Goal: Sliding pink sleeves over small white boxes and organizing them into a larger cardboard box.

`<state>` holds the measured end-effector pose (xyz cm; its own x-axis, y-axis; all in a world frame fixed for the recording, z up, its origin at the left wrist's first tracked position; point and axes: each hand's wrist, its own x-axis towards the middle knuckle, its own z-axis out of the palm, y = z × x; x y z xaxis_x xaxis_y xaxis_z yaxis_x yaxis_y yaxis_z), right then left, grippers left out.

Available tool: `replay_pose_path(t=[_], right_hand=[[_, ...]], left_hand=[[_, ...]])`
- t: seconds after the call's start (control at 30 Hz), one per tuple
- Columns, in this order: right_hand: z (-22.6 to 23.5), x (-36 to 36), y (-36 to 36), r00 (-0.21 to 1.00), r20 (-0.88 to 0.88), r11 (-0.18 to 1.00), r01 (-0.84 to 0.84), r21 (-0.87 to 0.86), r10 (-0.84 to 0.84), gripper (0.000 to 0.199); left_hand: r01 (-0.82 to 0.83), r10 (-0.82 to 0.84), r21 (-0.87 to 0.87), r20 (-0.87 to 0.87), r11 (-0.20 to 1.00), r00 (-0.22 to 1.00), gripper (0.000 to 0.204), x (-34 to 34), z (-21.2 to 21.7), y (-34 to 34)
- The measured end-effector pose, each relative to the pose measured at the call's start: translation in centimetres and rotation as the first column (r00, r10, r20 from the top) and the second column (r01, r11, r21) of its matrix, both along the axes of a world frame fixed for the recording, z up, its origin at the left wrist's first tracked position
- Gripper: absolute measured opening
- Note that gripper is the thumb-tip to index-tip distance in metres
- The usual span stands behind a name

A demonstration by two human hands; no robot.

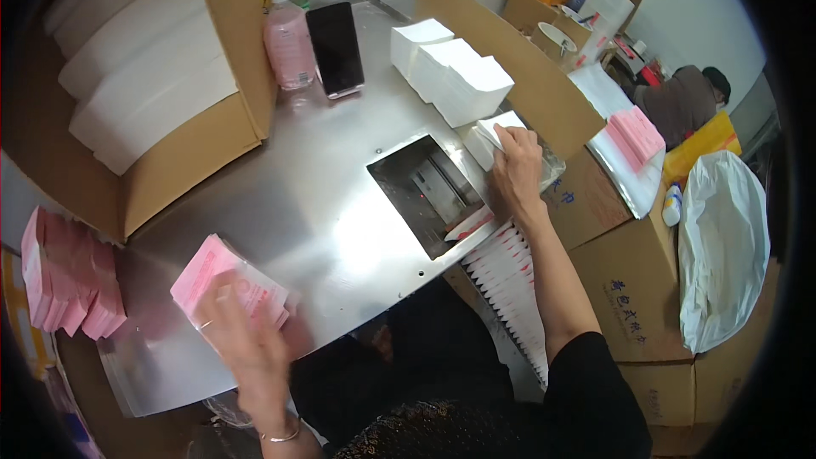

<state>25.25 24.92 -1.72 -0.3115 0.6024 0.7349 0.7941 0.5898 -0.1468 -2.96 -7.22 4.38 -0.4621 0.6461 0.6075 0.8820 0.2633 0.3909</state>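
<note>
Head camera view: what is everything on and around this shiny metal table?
Steel table: one, silver, centre, with a rectangular opening.
White tissue stacks: about three, table's far side.
Pink drink bottle: one, far left.
Black phone: one, beside the bottle.
Pink flat packets: one stack, near left.
Cardboard box of white stacks: one, brown, left.
White plastic bag: one, right.
Left hand: on the pink packets.
Right hand: holding a white tissue wad.
</note>
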Motion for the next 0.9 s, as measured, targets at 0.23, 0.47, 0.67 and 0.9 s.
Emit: replay_pose_path(t=[0.23, 0.47, 0.67, 0.9], right_hand=[[0.9, 0.0, -0.2, 0.997, -0.07, 1.0, -0.011, 0.017, 0.012, 0.038], [1.6, -8.6, -11.9, 0.827, 0.071, 0.828, -0.56, 0.027, 0.558, 0.035], [0.2, -11.0, -16.1, 0.727, 0.247, 0.768, -0.613, -0.186, 0.641, 0.042], [0.7, -11.1, -14.6, 0.655, -0.031, 0.651, -0.755, -0.087, 0.755, 0.014]], left_hand=[[-0.049, 0.012, -0.271, -0.134, 0.961, 0.991, 0.01, -2.5, -1.4, -2.4], [0.587, -0.58, -0.075, 0.099, 0.806, 0.809, 0.04, 3.6, -5.5, 5.5], [0.365, -0.354, -0.268, 0.092, 0.891, 0.931, 0.088, 3.8, -4.8, 4.9], [0.363, -0.371, -0.341, 0.043, 0.867, 0.927, 0.063, 3.4, -5.2, 6.2]])
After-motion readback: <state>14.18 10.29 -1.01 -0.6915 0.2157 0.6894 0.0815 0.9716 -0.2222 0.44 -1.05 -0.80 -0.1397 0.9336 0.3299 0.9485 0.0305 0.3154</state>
